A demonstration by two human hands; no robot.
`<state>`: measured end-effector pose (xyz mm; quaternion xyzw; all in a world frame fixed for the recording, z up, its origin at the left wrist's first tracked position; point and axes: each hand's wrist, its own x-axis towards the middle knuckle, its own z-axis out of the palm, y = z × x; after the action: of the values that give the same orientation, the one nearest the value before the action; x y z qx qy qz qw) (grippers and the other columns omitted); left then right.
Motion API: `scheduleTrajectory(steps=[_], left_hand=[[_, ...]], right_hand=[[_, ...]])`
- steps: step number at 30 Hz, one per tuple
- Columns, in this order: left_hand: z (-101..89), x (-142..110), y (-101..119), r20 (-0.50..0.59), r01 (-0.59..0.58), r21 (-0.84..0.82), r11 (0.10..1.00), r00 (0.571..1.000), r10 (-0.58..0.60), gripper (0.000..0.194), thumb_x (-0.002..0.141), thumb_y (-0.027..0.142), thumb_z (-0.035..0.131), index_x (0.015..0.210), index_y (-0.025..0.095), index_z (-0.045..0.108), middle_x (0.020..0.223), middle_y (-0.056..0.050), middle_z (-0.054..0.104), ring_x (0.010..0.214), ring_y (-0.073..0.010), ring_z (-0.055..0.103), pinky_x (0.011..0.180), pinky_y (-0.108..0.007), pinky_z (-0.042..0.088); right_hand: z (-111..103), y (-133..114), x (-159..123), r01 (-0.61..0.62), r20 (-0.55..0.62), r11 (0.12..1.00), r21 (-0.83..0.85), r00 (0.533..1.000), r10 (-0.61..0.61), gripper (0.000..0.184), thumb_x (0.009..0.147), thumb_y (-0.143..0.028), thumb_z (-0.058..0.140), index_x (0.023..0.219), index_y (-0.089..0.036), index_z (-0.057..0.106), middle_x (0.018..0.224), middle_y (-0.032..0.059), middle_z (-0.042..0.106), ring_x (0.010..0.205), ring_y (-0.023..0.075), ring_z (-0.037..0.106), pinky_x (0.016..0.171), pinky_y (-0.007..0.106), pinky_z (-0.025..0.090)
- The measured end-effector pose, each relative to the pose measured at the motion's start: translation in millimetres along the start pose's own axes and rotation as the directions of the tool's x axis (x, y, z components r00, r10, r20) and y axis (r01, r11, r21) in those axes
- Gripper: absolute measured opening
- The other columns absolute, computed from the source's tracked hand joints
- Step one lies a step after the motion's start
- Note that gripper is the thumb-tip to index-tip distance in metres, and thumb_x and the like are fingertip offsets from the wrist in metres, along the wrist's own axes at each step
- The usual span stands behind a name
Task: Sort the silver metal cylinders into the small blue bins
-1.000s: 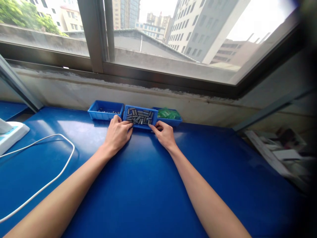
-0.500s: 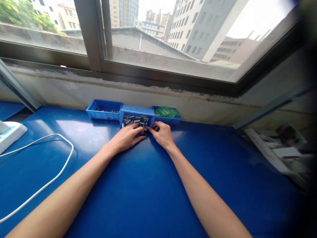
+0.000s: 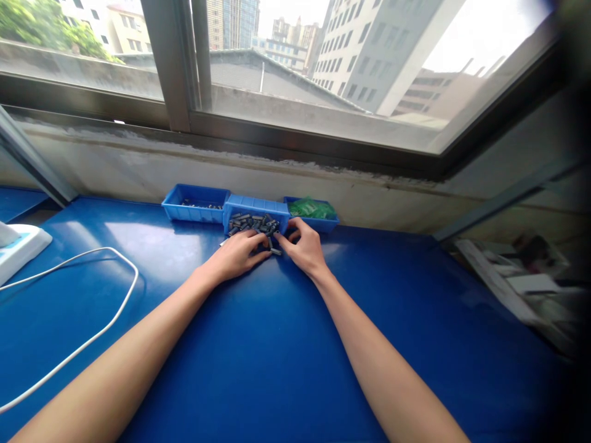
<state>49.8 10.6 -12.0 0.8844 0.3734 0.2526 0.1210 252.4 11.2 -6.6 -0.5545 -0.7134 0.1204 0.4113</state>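
Three small blue bins stand in a row against the wall at the far edge of the blue table (image 3: 277,344). The middle bin (image 3: 256,203) is tipped toward me, and small grey cylindrical parts (image 3: 252,222) spill from it onto the table. My left hand (image 3: 235,253) lies with its fingers stretched flat over the spilled parts in front of the bin. My right hand (image 3: 303,246) curls round the bin's right front corner, its thumb beside a loose part on the table.
The left bin (image 3: 194,212) holds a few small metal pieces. The right bin (image 3: 325,225) holds green items. A white cable (image 3: 137,275) loops across the table's left side toward a white device (image 3: 18,246). Papers lie on a lower shelf (image 3: 521,283) at the right.
The middle bin has been tipped toward me and grey parts have slid out onto the table. My left hand moved right, across the front of the bin and over the parts.
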Motion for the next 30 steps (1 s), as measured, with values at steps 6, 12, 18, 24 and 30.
scheduleTrajectory(steps=[6,12,18,24,30], left_hand=[[-1.8,0.1,4.1,0.023,0.017,0.019,1.000,1.000,-0.018,0.027,0.093,0.047,0.053,0.094,0.021,0.059,0.091,-0.005,0.065,0.079,-0.0203,0.061,0.066,-0.029,0.043],[-1.4,0.0,4.2,0.020,0.037,0.014,0.999,0.999,-0.037,0.030,0.094,0.050,0.051,0.091,0.022,0.058,0.089,-0.005,0.066,0.078,-0.0202,0.061,0.065,-0.028,0.041],[2.9,2.9,3.3,-0.012,0.096,-0.014,0.995,0.995,-0.096,0.035,0.092,0.055,0.051,0.083,0.021,0.056,0.081,-0.004,0.067,0.071,-0.0190,0.060,0.062,-0.027,0.038],[5.7,3.3,5.9,-0.051,0.101,0.010,0.995,0.994,-0.100,0.034,0.094,0.051,0.051,0.081,0.020,0.057,0.080,-0.004,0.067,0.070,-0.0192,0.061,0.059,-0.028,0.037],[5.2,3.2,8.4,-0.034,0.116,0.074,0.991,0.993,-0.113,0.035,0.093,0.053,0.051,0.083,0.020,0.058,0.083,-0.005,0.068,0.074,-0.0211,0.063,0.060,-0.029,0.040]], right_hand=[[-7.1,-15.4,9.7,0.022,-0.067,0.997,-0.068,0.997,-0.027,0.043,0.080,-0.040,0.065,0.118,-0.024,0.052,0.092,0.0016,0.068,0.058,0.0145,0.059,0.066,0.030,0.049],[-23.3,-36.8,34.0,0.102,-0.086,0.953,-0.286,0.988,-0.131,0.049,0.077,-0.035,0.068,0.122,-0.022,0.057,0.105,0.0077,0.064,0.088,0.0235,0.065,0.082,0.037,0.051],[-29.9,-29.5,60.2,0.253,0.327,0.966,-0.060,0.919,-0.221,0.067,0.078,-0.029,0.067,0.142,-0.026,0.049,0.129,0.0068,0.062,0.106,0.0228,0.062,0.093,0.037,0.050],[-25.7,-14.1,50.0,0.120,0.373,0.993,0.010,0.921,-0.115,0.059,0.084,-0.025,0.058,0.142,-0.030,0.051,0.102,0.0003,0.071,0.058,0.0121,0.056,0.069,0.030,0.053],[-20.6,-9.8,41.6,0.291,0.229,0.949,-0.121,0.938,-0.258,0.054,0.086,-0.018,0.052,0.139,-0.028,0.055,0.097,0.0035,0.065,0.068,0.0148,0.055,0.078,0.030,0.051]])
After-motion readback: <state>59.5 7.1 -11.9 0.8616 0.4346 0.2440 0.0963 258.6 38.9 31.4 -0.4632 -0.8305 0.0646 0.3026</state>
